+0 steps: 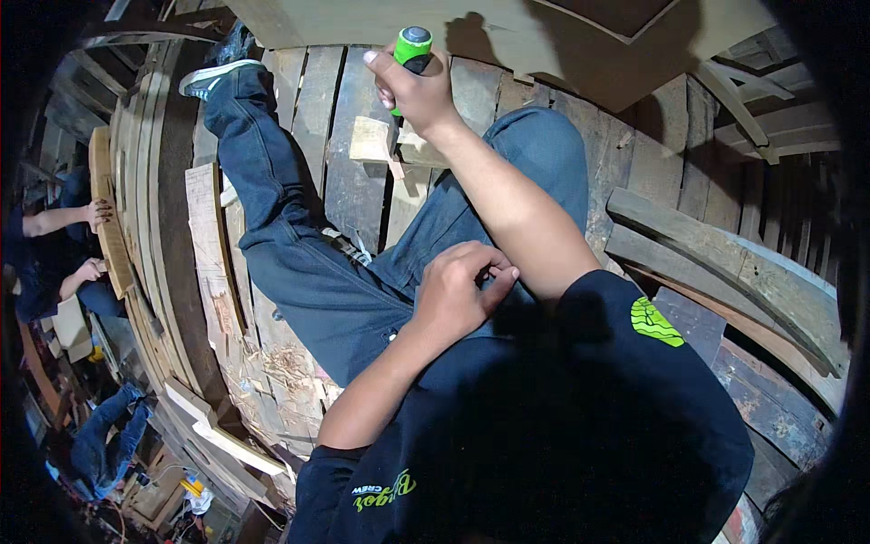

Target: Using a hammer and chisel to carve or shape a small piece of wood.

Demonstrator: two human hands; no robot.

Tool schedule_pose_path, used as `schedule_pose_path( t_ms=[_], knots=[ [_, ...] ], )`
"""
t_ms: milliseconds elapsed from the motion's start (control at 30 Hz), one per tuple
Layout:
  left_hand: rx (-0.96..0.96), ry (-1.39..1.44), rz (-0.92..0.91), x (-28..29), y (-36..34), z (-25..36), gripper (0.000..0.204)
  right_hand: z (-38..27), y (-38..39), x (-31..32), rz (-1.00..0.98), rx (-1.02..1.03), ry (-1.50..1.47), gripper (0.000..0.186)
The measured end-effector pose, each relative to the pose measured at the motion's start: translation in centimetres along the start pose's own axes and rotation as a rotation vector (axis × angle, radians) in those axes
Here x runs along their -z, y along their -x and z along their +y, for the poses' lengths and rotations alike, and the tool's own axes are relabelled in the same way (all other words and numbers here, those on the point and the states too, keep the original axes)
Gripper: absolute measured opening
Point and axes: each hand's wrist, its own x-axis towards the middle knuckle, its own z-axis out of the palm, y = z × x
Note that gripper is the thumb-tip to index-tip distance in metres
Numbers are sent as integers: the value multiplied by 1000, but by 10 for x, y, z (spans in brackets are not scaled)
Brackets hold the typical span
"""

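My right hand (pixel 417 91) is wrapped round the green and black handle of a chisel (pixel 416 38), whose metal cap points up. Below my fist, its dark blade reaches down beside a small pale wood block (pixel 371 139); whether the tip touches wood is hidden. A second pale wood piece (pixel 419 150) lies under my right wrist. Close to my body, over my lap, is my left hand (pixel 462 288), its fingers curled in and the thumb near the index finger. Nothing shows in it, though its palm side is turned away.
A large wooden panel (pixel 362 23) stands ahead. Planks (pixel 213 254) and wood shavings (pixel 281 367) lie left of my legs. Curved timber (pixel 725 263) is stacked at the right. Far left, another person's hands (pixel 98 214) hold a yellowish board (pixel 111 245).
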Motion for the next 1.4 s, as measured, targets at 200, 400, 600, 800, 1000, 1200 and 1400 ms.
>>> schedule_pose_path(
  t_ms=[200,400,600,800,1000,1200,1400],
  knots=[
    [-23,-15,2,-1,-1,2,11,3,-1,2,-10,31,2,19],
    [0,96,33,-4,-1,-1,6,1,0,1,-23,5,-36,19],
    [-1,110,-8,0,-1,-1,8,0,1,1,-25,7,6,21],
    [1,117,-13,2,0,-2,9,0,1,0,-25,25,-12,20],
    [1,82,-12,1,-1,-3,6,1,1,1,-35,34,-16,17],
    [22,91,-22,0,-1,-5,4,-1,2,-2,-29,32,6,26],
    [63,95,-29,6,-1,-4,5,-1,1,-3,-29,30,-5,24]
  ],
)
